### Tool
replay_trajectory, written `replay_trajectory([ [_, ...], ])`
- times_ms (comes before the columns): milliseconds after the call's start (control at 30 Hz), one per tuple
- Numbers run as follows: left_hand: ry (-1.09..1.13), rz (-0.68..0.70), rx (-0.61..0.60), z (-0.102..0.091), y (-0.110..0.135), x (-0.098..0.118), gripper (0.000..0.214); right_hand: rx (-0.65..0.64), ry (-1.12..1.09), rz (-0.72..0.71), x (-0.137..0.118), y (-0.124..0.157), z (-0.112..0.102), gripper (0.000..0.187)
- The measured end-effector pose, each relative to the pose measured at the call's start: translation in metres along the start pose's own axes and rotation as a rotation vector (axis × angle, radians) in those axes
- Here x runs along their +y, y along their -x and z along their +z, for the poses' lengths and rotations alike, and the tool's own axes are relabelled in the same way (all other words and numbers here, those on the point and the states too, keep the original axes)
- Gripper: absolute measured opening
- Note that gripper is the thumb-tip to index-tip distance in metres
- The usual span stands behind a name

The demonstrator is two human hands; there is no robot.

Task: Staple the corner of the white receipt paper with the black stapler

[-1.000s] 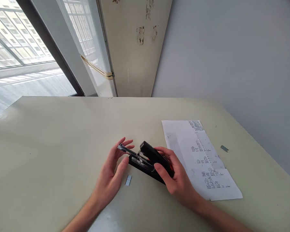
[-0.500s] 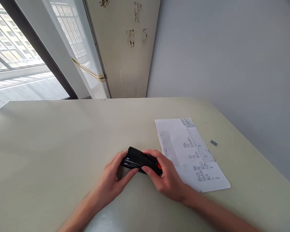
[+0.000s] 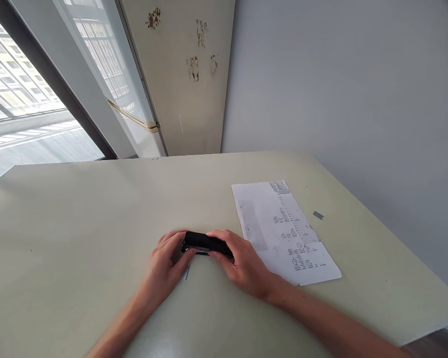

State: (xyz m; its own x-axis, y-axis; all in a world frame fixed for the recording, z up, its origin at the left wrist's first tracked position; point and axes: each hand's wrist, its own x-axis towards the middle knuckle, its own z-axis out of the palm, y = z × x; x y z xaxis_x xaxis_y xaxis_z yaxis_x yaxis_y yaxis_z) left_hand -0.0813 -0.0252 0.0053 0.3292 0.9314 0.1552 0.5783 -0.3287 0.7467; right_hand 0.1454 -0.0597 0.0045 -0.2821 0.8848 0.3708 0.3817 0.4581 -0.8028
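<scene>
A glossy black stapler (image 3: 205, 242) is held level just above or on the table, in the middle of the view. My left hand (image 3: 168, 258) grips its left end, thumb on the near side and fingers at the back. Around its right end my right hand (image 3: 237, 256) is closed, thumb in front and fingers over the top, hiding that end. A thin grey strip (image 3: 186, 272) lies on the table just beneath my left thumb, partly covered. Whether the stapler touches the table I cannot tell.
To the right of my hands lies a creased printed sheet of paper (image 3: 283, 233). A small grey strip (image 3: 318, 215) rests beyond it on the pale table (image 3: 97, 214). Behind the table stand a fridge (image 3: 190, 99) and a grey wall (image 3: 339, 89).
The stapler has been turned more level and its near side tipped, so the red part at its right end no longer shows. The grey strip under my left thumb has come into view.
</scene>
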Motion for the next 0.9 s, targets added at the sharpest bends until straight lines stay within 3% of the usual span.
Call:
replay_trajectory([
  [233,0.037,-0.104,0.002,-0.004,-0.001,0.007,0.031,0.036,0.107,-0.048,0.000,-0.002,0.002,0.038],
  [467,0.086,-0.132,0.022,-0.011,-0.009,-0.006,0.039,0.151,0.294,-0.384,-0.009,-0.001,0.000,0.040],
  [600,0.077,-0.187,0.126,-0.027,-0.016,-0.022,0.045,0.001,0.278,-0.485,-0.012,0.001,0.001,0.028],
  [767,0.027,-0.397,0.268,-0.060,-0.024,-0.034,0.051,-0.300,0.423,-0.504,-0.011,0.005,0.005,0.030],
  [900,-0.047,-0.527,0.401,-0.081,-0.026,-0.043,0.048,-0.366,0.484,-0.484,-0.010,0.006,0.009,0.033],
])
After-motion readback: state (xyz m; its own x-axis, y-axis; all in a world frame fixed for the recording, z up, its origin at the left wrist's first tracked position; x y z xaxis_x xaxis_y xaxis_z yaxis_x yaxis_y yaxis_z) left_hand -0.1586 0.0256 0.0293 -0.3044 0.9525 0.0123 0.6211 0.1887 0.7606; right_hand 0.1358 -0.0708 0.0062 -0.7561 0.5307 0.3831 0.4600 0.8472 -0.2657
